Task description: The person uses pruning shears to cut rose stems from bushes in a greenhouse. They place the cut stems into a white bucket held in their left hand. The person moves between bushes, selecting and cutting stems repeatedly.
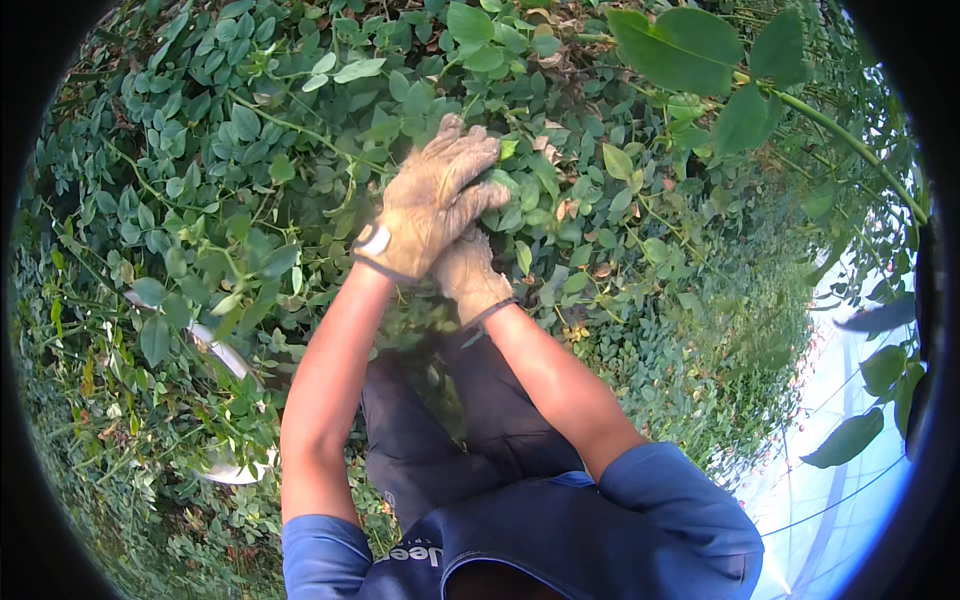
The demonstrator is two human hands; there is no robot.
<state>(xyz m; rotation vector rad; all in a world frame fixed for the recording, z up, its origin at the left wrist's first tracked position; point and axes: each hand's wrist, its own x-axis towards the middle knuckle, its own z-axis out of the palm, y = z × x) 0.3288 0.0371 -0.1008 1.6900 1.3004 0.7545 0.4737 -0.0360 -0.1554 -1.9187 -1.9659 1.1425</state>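
Observation:
Both hands wear tan work gloves and meet among dense green leafy stems. My left hand [439, 195] lies across the top of my right hand [472, 274], its fingers pointing up and to the right over the leaves. A pale closure tab shows at the left glove's wrist. The fingers of my right hand are hidden beneath the left, so whether it grips a stem cannot be seen. Nor does the view show anything held in my left palm. Around the gloves are leafy shoots [525, 191], some dry brown leaves [551, 150] and a long green stem [300, 131].
A large-leafed branch [847, 135] arches across the upper right, near the camera. At the left, a white strip or pipe [221, 352] runs through the foliage, with another white piece [236, 471] below it. Translucent sheeting [840, 480] with dark lines shows at the lower right.

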